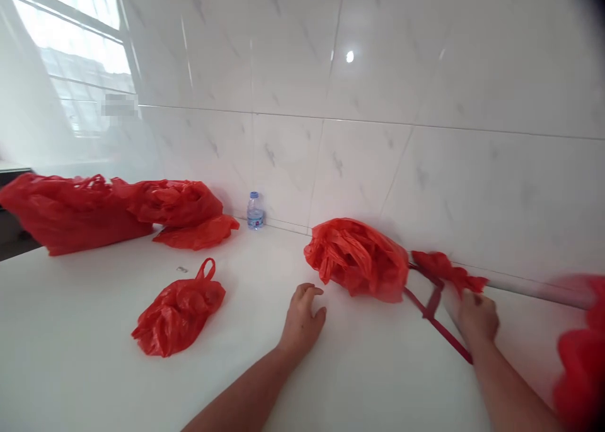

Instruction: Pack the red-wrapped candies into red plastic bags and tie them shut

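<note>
My left hand [305, 315] hovers over or rests on the white tabletop with fingers apart and slightly curled, holding nothing. Just beyond it lies a bunched red plastic bag [357, 259]. Over on the right, my right hand [478, 318] is closed, its fingers pinching the end of a red ruffled fabric piece [444, 267] by the wall; motion blurs it a little. A dark red strap-like frame [447, 336] runs from the bag toward my right wrist, which partly hides it. Whether the strap and the ruffled piece are joined I cannot tell.
A small knotted red bag [177, 315] lies on the white table [85, 363] at left. Behind it are a large full red bag [80, 215] and another red bag [177, 202]. A water bottle [255, 211] stands against the tiled wall [283, 161]. Blurred red material [583, 356] fills the right edge.
</note>
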A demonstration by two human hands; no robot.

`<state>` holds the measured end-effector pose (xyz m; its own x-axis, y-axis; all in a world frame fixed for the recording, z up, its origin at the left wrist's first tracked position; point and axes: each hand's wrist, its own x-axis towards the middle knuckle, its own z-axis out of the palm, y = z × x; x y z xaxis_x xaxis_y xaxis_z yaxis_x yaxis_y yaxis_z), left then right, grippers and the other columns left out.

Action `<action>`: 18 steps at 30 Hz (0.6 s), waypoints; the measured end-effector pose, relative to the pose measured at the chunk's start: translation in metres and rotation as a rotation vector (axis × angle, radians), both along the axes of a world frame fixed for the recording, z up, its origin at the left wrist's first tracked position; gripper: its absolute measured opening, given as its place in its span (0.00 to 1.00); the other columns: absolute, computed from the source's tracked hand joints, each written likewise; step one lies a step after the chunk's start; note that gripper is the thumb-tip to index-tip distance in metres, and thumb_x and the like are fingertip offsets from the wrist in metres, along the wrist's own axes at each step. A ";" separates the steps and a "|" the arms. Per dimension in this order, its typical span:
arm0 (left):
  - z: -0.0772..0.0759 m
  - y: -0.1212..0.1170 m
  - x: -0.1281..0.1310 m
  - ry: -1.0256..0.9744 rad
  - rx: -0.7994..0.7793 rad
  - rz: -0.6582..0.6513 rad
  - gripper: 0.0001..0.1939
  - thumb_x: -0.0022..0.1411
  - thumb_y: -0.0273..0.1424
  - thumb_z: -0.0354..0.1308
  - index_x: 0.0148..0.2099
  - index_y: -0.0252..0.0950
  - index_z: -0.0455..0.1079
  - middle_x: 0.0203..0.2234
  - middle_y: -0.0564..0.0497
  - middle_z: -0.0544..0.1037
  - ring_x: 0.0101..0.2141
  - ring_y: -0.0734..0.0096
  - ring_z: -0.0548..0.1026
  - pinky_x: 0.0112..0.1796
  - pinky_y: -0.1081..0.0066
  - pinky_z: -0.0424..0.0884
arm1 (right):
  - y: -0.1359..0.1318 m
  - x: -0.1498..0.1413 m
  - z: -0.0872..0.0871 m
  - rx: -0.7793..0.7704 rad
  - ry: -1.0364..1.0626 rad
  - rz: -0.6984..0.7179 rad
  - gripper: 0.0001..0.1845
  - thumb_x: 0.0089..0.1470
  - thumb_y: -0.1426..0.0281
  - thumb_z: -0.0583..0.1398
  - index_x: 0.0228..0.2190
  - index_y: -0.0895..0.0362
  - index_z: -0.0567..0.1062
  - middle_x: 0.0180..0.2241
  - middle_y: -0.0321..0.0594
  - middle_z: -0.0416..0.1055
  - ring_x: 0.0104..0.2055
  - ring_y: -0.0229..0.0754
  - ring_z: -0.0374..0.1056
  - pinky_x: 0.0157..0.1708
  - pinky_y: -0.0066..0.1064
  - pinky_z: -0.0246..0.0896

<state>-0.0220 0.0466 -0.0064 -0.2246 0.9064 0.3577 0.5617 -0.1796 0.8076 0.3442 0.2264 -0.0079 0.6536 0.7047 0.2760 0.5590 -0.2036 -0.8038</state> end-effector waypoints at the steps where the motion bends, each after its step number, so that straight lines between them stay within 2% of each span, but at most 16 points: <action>1: -0.001 0.000 0.001 0.021 -0.004 -0.003 0.18 0.55 0.24 0.50 0.48 0.42 0.65 0.52 0.45 0.64 0.45 0.62 0.70 0.36 0.64 0.72 | -0.005 -0.001 -0.003 -0.005 0.009 0.014 0.25 0.52 0.56 0.52 0.46 0.59 0.69 0.45 0.57 0.70 0.46 0.58 0.66 0.41 0.42 0.59; 4: -0.003 -0.004 0.003 0.104 -0.006 -0.007 0.16 0.55 0.25 0.50 0.47 0.41 0.66 0.51 0.46 0.65 0.45 0.61 0.71 0.38 0.63 0.71 | -0.021 -0.005 -0.007 -0.017 0.015 0.057 0.29 0.50 0.55 0.53 0.49 0.60 0.66 0.47 0.56 0.69 0.46 0.56 0.66 0.42 0.40 0.59; 6: -0.003 -0.006 0.003 0.154 -0.008 -0.011 0.15 0.56 0.26 0.50 0.45 0.41 0.66 0.51 0.46 0.65 0.44 0.61 0.72 0.39 0.63 0.71 | -0.031 -0.006 -0.003 -0.018 0.003 0.095 0.29 0.49 0.55 0.54 0.48 0.60 0.66 0.45 0.55 0.70 0.43 0.56 0.67 0.41 0.41 0.59; 9: -0.002 -0.009 0.003 0.200 0.004 -0.030 0.13 0.56 0.26 0.49 0.43 0.41 0.67 0.49 0.47 0.68 0.42 0.63 0.72 0.40 0.63 0.70 | -0.040 -0.010 0.009 0.020 -0.035 0.164 0.26 0.46 0.57 0.56 0.44 0.60 0.69 0.40 0.53 0.72 0.40 0.54 0.68 0.38 0.39 0.61; 11: 0.000 -0.010 0.003 0.215 0.016 -0.055 0.12 0.56 0.25 0.49 0.41 0.40 0.67 0.45 0.48 0.70 0.42 0.64 0.72 0.41 0.64 0.69 | -0.043 -0.019 0.021 0.084 -0.079 0.188 0.25 0.46 0.59 0.56 0.44 0.61 0.69 0.41 0.54 0.71 0.43 0.54 0.67 0.40 0.39 0.60; 15: 0.000 -0.008 0.001 0.235 0.020 -0.094 0.11 0.55 0.24 0.48 0.38 0.39 0.68 0.40 0.49 0.74 0.42 0.64 0.71 0.43 0.64 0.67 | -0.064 -0.062 0.048 0.268 -0.219 0.259 0.25 0.48 0.65 0.54 0.48 0.61 0.67 0.51 0.53 0.65 0.55 0.54 0.58 0.52 0.43 0.53; 18: -0.002 -0.005 0.000 0.212 0.012 -0.090 0.10 0.55 0.24 0.49 0.37 0.39 0.69 0.39 0.49 0.74 0.42 0.64 0.71 0.44 0.63 0.66 | -0.094 -0.117 0.066 0.541 -0.441 0.460 0.23 0.53 0.68 0.53 0.51 0.60 0.65 0.55 0.52 0.59 0.59 0.51 0.52 0.56 0.46 0.49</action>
<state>-0.0217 0.0413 -0.0079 -0.0612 0.9147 0.3994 0.7001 -0.2459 0.6704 0.2275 0.1327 0.0582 0.0861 0.5712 0.8163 0.7781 0.4732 -0.4132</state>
